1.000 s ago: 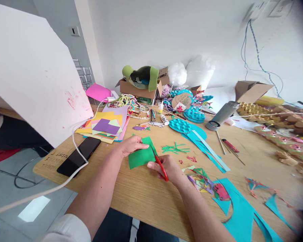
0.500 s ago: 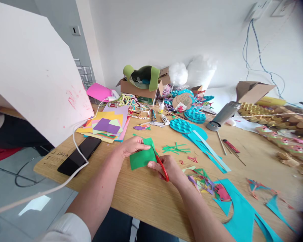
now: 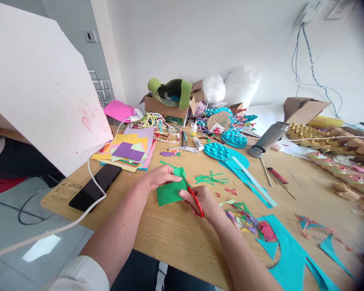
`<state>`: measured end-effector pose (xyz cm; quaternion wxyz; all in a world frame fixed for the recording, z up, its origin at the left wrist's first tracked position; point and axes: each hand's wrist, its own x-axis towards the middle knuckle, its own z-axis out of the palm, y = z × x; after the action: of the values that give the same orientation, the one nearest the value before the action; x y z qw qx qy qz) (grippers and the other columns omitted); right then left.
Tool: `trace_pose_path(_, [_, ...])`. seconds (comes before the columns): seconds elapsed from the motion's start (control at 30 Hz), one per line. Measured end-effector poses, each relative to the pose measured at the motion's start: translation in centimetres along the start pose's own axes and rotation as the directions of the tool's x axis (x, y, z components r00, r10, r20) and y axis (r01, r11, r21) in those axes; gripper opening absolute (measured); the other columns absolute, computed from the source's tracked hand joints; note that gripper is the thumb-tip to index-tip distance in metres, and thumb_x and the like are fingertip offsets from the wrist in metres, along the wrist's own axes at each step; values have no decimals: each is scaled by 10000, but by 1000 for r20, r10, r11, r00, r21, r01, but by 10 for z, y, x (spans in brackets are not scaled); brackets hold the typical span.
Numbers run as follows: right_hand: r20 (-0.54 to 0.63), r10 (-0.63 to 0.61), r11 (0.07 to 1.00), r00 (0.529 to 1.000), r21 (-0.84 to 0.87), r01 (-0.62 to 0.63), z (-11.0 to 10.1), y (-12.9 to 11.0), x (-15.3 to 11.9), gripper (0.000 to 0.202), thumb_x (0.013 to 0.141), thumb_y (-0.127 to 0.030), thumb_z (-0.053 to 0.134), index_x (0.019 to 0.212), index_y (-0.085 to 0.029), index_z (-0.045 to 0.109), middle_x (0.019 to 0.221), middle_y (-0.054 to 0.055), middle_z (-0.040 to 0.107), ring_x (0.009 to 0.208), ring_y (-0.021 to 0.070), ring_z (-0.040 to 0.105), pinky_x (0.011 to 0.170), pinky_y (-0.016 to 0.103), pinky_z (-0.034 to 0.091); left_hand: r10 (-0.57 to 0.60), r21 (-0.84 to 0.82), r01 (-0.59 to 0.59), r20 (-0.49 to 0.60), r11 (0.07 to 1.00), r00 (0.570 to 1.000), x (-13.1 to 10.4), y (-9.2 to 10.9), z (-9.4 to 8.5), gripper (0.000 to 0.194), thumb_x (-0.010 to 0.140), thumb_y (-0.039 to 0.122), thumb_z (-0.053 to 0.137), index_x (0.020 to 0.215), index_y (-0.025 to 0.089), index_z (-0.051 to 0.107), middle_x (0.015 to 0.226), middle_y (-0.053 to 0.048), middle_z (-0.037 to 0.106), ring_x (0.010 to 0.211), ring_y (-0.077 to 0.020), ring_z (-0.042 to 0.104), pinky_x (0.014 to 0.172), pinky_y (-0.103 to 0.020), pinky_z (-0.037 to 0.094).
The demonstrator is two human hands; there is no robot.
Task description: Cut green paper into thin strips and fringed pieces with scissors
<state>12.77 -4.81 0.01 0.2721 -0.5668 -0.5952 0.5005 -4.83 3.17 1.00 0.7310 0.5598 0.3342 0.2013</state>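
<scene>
A green sheet of paper (image 3: 170, 194) is pinched at its upper edge by my left hand (image 3: 161, 176). My right hand (image 3: 202, 202) is closed round the red handles of a pair of scissors (image 3: 195, 199), whose blades point up and left at the right edge of the sheet. The right thumb lies close to that same edge. Just beyond the paper, thin green strips (image 3: 211, 178) lie in a loose pile on the table (image 3: 157, 242). Coloured paper scraps (image 3: 242, 218) rest to the right of my right hand.
A stack of coloured paper (image 3: 129, 151) and a black phone (image 3: 95, 188) lie on the left, crossed by a white cable (image 3: 94, 178). Blue paper offcuts (image 3: 286, 258) spread at the right front. A grey flask (image 3: 268, 139) lies farther back. A white board (image 3: 45, 81) stands at left.
The green paper and both hands have shifted very slightly, a little down and right. The scissors stay at the sheet's right edge.
</scene>
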Motion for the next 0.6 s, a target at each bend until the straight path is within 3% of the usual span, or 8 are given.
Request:
trace_pose_path(0.23, [-28,22,1000,999,10,-21,1,-5,-4,553,711,-673,601,487,-189,456,329,-29,462,292,79,391,336,197,268,23,27,-21,-99,999,995,0,2,1,353,620,428,758,730,112,645,656,-34,643,542,-104,539,530,-221,352])
trace_pose_path(0.6, [-26,13,999,1000,-52,-14,2,-3,-2,571,724,-687,575,485,-184,444,372,-10,499,317,74,393,348,194,280,-10,12,11,-71,1000,997,1,2,4,358,592,415,764,727,102,653,630,-25,627,503,-88,508,509,-213,337])
